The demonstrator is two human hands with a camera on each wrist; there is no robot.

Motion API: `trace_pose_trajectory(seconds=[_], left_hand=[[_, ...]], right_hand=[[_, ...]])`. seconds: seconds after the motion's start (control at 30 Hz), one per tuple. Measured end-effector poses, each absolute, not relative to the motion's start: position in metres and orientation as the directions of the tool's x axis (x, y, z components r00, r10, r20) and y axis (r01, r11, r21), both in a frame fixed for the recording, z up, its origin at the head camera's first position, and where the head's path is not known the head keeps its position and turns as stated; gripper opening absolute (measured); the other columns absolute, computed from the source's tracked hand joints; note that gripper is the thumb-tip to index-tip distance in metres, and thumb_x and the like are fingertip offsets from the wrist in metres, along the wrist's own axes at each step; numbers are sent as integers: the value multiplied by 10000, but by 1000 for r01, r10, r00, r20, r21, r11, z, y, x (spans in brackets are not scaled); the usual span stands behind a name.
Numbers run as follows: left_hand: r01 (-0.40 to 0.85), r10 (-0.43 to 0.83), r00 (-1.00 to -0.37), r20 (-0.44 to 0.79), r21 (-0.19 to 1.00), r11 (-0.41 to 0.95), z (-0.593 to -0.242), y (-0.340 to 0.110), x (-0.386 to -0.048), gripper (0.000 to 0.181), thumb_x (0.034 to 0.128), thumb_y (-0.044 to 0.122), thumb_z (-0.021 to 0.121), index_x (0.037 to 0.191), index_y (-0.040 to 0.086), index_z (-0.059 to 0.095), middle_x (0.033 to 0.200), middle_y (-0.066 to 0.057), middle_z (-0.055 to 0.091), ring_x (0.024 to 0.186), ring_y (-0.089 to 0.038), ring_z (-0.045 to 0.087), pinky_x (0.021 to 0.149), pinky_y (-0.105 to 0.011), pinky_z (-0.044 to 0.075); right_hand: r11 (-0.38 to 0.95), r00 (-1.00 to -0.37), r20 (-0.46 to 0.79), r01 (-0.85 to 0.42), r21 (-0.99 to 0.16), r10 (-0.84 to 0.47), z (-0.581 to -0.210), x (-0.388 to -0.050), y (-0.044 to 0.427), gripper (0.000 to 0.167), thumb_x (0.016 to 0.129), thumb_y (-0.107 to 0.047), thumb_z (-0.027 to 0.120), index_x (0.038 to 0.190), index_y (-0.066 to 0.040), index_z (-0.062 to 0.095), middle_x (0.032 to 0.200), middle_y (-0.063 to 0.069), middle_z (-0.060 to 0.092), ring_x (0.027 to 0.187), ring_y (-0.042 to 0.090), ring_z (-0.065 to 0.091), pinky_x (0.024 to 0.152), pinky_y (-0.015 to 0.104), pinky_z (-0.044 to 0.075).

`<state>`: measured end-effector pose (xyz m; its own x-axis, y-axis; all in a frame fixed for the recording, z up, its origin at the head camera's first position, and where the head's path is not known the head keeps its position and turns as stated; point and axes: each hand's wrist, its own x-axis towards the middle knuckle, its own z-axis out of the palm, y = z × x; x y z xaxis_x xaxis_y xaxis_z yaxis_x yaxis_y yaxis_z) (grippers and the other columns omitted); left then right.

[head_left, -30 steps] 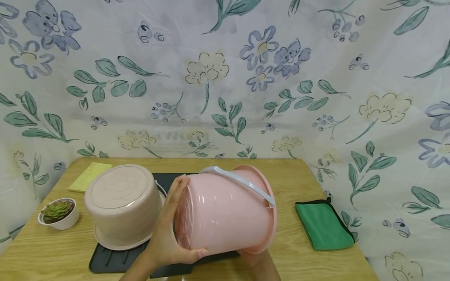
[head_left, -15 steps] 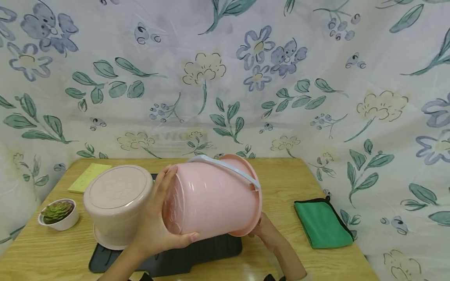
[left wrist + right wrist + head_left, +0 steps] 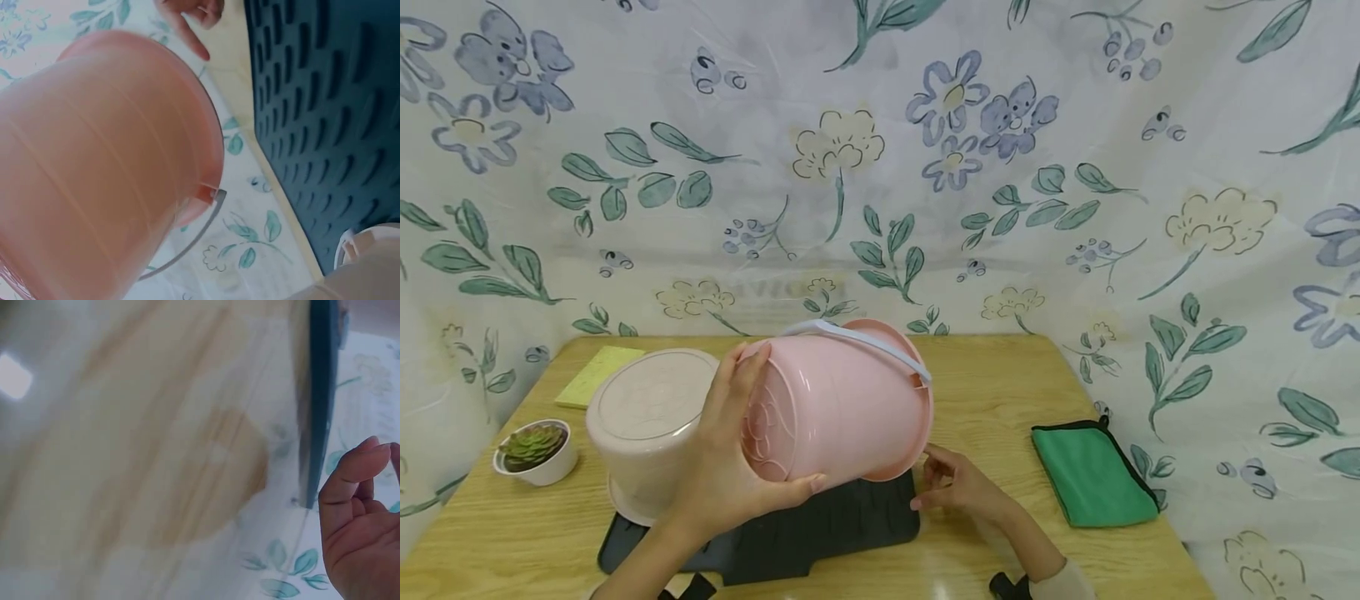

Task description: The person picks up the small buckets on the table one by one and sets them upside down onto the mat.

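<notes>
A pink bucket [image 3: 857, 400] with a pale blue handle lies on its side in the air above the dark drying mat [image 3: 842, 525], its mouth facing right. My left hand [image 3: 715, 471] holds it round the base, thumb below and fingers on top. Just below and right of its rim, my right hand [image 3: 966, 487] is apart from it, fingers loosely bent, with nothing seen in them. The left wrist view also has the bucket [image 3: 106, 162] with the handle hanging. An upside-down beige bucket [image 3: 651, 408] stands on the mat's left part, partly behind my left hand.
A small potted succulent [image 3: 537, 450] stands at the table's left edge, and a yellow cloth [image 3: 597, 377] lies behind the beige bucket. On the right lies a green cloth with black edging [image 3: 1093, 477]. A floral curtain [image 3: 880, 167] hangs behind the wooden table [image 3: 1000, 392].
The pink bucket has moved left and slightly up in my left hand. My right hand came out from under its rim and moved right, now apart from it.
</notes>
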<state>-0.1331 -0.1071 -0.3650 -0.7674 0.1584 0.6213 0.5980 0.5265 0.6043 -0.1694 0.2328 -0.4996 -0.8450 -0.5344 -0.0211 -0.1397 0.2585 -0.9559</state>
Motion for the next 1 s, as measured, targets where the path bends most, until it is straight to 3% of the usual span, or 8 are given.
trace_pose_trajectory(seconds=[0.3,0.6,1.0], left_hand=[[561,128,-782,610,598,572,-369,-110,-133,1347,433,380,992,1572,223,289,1597,-128,231,1342,-396,359,865,-671,488],[510,92,-789,608,564,650,-374,-113,-131,1362,415,424,988,1570,230,294,1597,-169,240,1320,-455,387,846,-706,474],[476,58,-784,618,540,694,-383,-111,-129,1349,402,508,967,1559,244,328,1578,-169,283,1317,-444,401,840,-724,455]], right_hand=[[328,-827,-76,-136,-935,-558,-497,-172,236,781,817,-142,820,1502,-143,445,885,317,512,720,93,460,626,200,405],[442,-822,-48,-255,-860,-568,-503,-174,234,764,815,-244,829,1486,-168,471,852,203,544,672,44,435,619,189,389],[548,-835,-32,-331,-768,-550,-504,-170,231,751,789,-282,847,1428,-46,530,838,79,531,683,36,421,620,193,397]])
